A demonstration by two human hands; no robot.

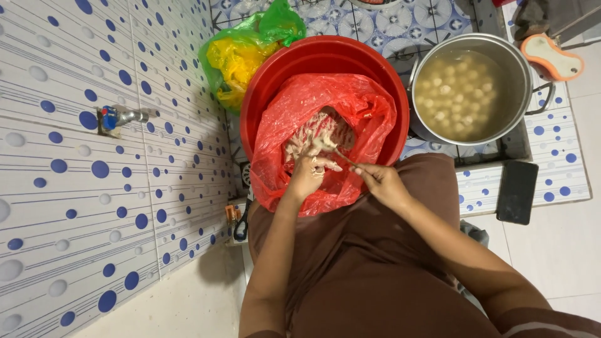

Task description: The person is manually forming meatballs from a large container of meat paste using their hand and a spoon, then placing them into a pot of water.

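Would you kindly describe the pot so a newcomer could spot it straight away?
Start at the big red basin lined with a red bag. Just to its right stands the pot, round and metal. Unlike the basin, it holds cloudy liquid full of pale floating balls.

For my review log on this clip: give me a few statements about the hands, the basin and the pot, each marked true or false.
1. The left hand is inside the red plastic bag, coated in pale paste. True.
2. The right hand is empty. False: it holds a spoon whose tip reaches into the paste.
3. The red bag lines a red basin. True.
4. The metal pot is empty. False: it holds pale round balls in cloudy liquid.
5. The green bag lies beside the pot. False: it sits on the basin's other side, by the tiled wall.
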